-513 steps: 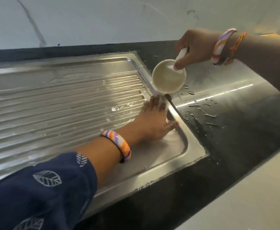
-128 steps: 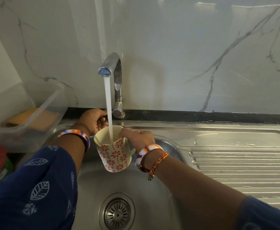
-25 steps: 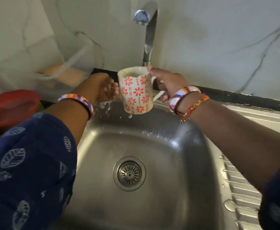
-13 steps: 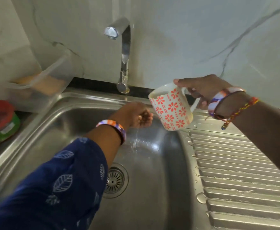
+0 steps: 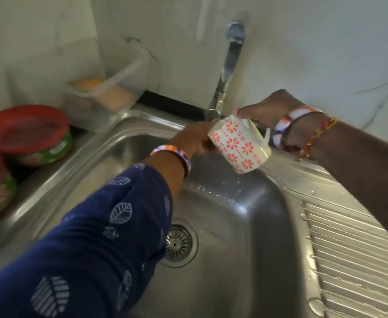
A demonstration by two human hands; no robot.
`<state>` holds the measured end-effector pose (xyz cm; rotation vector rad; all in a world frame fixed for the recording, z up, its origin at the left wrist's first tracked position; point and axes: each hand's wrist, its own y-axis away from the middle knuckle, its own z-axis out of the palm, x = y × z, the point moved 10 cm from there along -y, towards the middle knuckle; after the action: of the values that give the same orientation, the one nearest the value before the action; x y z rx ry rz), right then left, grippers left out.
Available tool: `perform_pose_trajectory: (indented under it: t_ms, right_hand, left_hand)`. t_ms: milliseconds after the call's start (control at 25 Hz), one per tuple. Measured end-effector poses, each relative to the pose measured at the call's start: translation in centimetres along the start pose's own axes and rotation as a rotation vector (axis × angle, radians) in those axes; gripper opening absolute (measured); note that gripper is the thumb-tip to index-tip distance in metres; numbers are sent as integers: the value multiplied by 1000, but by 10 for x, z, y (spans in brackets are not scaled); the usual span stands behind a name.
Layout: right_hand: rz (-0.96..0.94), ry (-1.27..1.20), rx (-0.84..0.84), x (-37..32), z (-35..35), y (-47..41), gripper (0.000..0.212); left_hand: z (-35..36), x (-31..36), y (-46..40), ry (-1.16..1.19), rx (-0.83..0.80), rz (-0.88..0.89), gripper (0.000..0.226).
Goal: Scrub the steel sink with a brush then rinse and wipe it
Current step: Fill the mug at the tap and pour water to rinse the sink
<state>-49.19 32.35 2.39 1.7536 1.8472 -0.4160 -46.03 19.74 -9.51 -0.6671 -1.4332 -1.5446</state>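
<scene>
Steel sink point(image 5: 245, 260) below both hands, drain point(image 5: 179, 243) at basin middle, ribbed drainboard point(image 5: 353, 253) to the right. Right hand point(image 5: 268, 109) gripping a floral mug point(image 5: 239, 145), tilted over the far basin wall. Left hand point(image 5: 193, 138) touching the mug's mouth, fingers hidden, grip impossible to tell. Faucet point(image 5: 229, 65) beyond.
</scene>
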Motion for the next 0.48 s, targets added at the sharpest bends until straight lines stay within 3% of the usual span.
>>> perform_pose_trajectory:
  t_ms: [40,120,320,400,440,480]
  right_hand:
    - [-75,-4,-1,-24,14,5,40]
    - [-206,-54,-72,-69,48,21,36]
    - [-442,-132,-299,-148,103,83,32]
    - [-515,-158,-420,-164,122,116,31]
    - [-528,-168,-474,-166,131,129,30]
    - [-545,-173,-519,-166,139,141,29]
  left_hand:
    - [-33,14,6,-132,122,50,9]
    - [-87,39,19,-460,246,235,20]
    - [-205,14,87,-494,431,50,29]
    - [-221,-10,118,-479,339,-44,44]
    - [-221,-15,138,-494,339,-3,41]
    - [-228,-21,158,-471,416,41,24]
